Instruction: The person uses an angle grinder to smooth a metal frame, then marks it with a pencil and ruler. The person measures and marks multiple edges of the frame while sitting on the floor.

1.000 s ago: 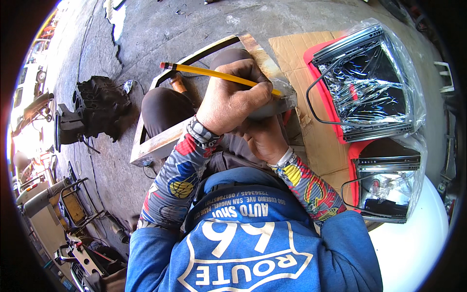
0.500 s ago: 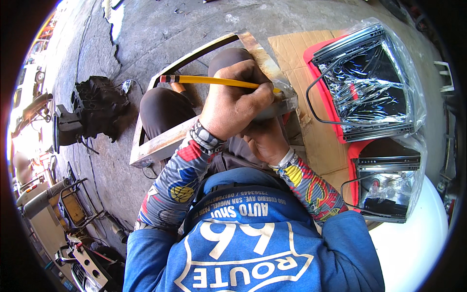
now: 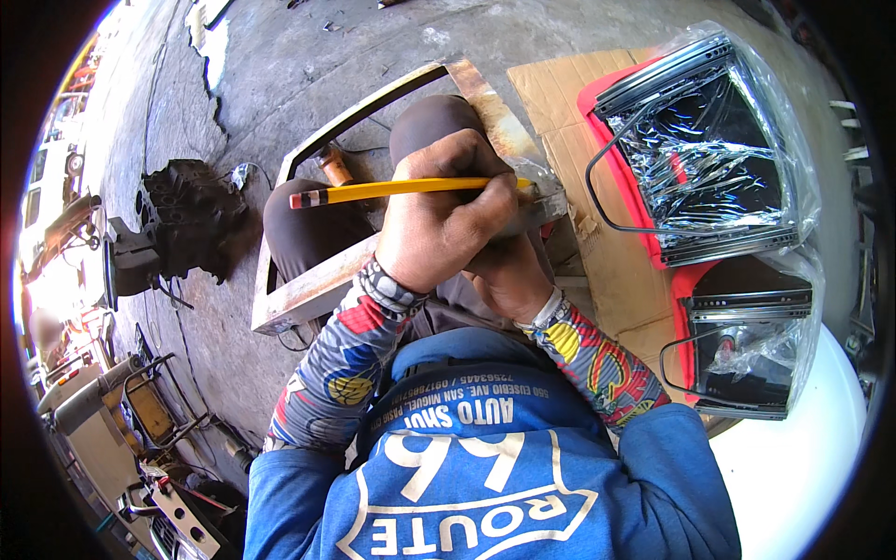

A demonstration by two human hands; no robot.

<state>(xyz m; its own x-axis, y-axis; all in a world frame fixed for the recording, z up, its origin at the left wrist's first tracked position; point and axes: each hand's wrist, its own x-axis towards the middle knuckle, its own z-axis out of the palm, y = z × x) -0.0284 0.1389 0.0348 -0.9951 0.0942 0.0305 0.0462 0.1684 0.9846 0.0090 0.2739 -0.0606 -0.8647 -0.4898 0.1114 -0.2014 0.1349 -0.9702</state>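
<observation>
My left hand [image 3: 443, 219] is closed around a yellow pencil [image 3: 359, 190]. The pencil's red eraser end sticks out to the left, and its other end reaches the right corner of a rusty, pale metal frame [image 3: 322, 287]. Just below that hand is my right hand [image 3: 516, 280], its fingers curled in near the same corner. What those fingers grip is hidden by the left hand and shadow. The frame lies around my bent knees.
Cardboard [image 3: 611, 271] on the right carries a red-edged black seat part [image 3: 709, 159] wrapped in clear plastic, with a second seat part [image 3: 747, 345] nearer. A dark engine block [image 3: 187, 219] sits on the concrete at left. An orange-brown cylinder [image 3: 336, 168] stands by my left knee.
The pencil has tilted, its eraser end swinging nearer to me. My left hand has turned slightly with it, while my right hand stays at the frame corner. The view has shifted a little.
</observation>
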